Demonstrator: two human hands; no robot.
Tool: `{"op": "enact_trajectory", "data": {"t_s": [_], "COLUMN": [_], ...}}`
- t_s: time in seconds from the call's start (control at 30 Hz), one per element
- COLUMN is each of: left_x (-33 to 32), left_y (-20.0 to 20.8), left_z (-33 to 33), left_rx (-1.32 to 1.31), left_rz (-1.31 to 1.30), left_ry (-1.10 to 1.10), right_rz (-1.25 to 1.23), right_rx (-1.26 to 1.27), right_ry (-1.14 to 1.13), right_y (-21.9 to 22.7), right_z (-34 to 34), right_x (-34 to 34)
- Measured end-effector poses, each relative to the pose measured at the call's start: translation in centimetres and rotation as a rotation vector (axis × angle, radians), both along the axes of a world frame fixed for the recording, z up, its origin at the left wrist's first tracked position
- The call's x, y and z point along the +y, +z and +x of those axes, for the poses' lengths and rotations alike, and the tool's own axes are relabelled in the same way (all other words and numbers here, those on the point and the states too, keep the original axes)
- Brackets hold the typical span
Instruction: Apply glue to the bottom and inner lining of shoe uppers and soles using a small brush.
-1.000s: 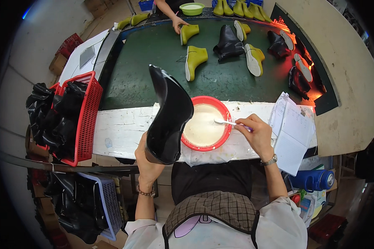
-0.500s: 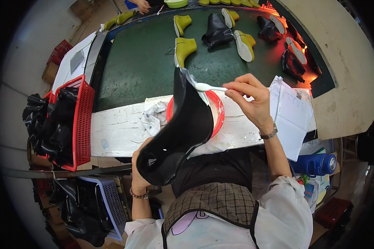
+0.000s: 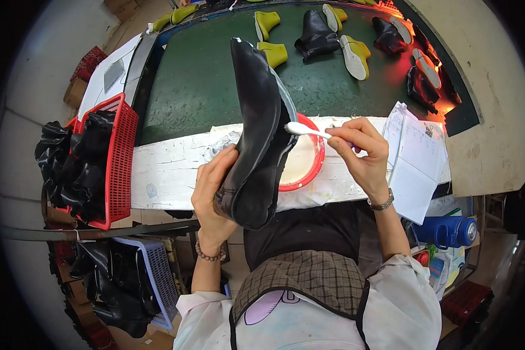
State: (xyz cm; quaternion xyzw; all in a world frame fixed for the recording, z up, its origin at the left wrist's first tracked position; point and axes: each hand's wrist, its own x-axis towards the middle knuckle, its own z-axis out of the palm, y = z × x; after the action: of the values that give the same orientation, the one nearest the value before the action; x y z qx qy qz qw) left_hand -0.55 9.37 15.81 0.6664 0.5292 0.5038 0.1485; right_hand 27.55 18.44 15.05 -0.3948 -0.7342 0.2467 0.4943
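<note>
My left hand [image 3: 212, 189] is closed around the lower part of a black leather boot upper [image 3: 254, 122], holding it up over the front edge of the bench. A pale, wet-looking strip runs along the upper's right edge. Between the fingers of my right hand [image 3: 363, 153] is a white toothbrush [image 3: 310, 132], its head at the upper's right edge, about midway down. Partly behind the upper stands a red bowl [image 3: 319, 166] with a creamy white liquid in it. A crumpled whitish cloth [image 3: 219, 144] lies left of the upper.
Yellow shoe lasts [image 3: 267, 24] and black boot uppers [image 3: 318, 36] stand on the green conveyor belt [image 3: 192, 81]; an orange glow lights its right end. Black pieces fill a red basket [image 3: 122, 157] and a lavender basket [image 3: 157, 280] on the left. An open notebook [image 3: 415, 169] and blue flask [image 3: 446, 231] are right.
The boot upper has been turned, so its outer side shows more. My left hand now shows beside it. The toothbrush has shifted slightly right and down along the edge.
</note>
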Motion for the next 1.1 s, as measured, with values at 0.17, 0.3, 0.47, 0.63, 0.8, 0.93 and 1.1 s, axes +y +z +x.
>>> {"op": "enact_trajectory", "data": {"t_s": [0.17,0.3,0.47,0.63,0.8,0.93,1.1], "left_x": [1.4,2.3,3.3,4.5,5.3,4.7,0.6], "left_y": [0.4,0.5,0.8,0.3,0.0,-0.9,-2.6], "left_z": [0.2,0.2,0.2,0.1,0.4,-0.2,-5.6], "left_rx": [0.104,0.113,0.122,0.103,0.146,0.057,-0.344], "left_rz": [0.073,0.127,0.182,0.253,0.270,0.174,-0.233], "left_ry": [0.050,0.022,0.043,0.120,0.180,0.221,0.215], "right_rz": [-0.002,0.075,0.167,0.152,0.138,-0.036,-0.015], "right_rx": [0.095,0.038,-0.008,-0.051,-0.070,0.028,-0.340], "right_ry": [0.156,0.084,0.135,0.180,0.258,0.322,-0.092], "right_y": [0.4,1.1,1.9,2.2,2.7,1.9,-2.1], "right_z": [-0.8,-0.6,-0.8,-0.8,-1.5,-1.8,0.3], "right_x": [-0.5,-0.1,-0.1,-0.3,-0.5,-0.4,2.6]}}
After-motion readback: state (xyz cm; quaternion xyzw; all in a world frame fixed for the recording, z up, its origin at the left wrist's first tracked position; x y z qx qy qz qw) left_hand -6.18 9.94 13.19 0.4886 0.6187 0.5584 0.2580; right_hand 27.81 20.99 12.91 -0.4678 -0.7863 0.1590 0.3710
